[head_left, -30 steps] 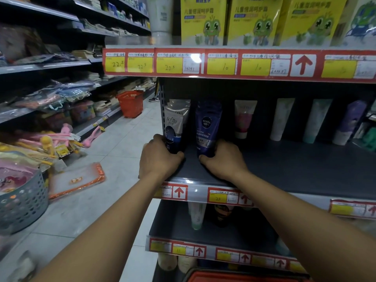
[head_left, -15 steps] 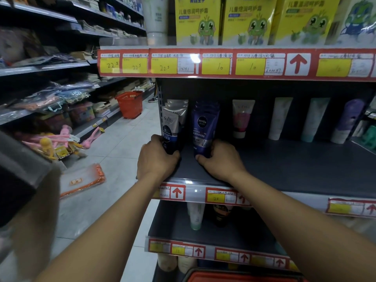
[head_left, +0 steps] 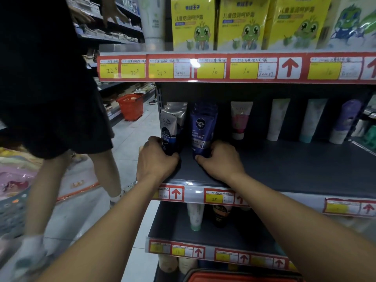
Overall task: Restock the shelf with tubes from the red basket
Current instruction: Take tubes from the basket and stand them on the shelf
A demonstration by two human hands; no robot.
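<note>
Passer-by (head_left: 50, 98) now crowds my 9 o'clock, while my left hand (head_left: 156, 159) still grips the Softto tube (head_left: 169, 135), right hand (head_left: 219, 159) the Nivea tube (head_left: 201, 131); fronting unfinished.

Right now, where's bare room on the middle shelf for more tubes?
Free: dark shelf deck right of the right hand, in front of the pink-white tube and pale tubes. Crowded: left end, grey Softto tubes and blue Nivea tubes.

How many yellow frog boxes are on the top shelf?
3: left box, middle box, right box, side by side above the price strip. More may sit behind them.
</note>
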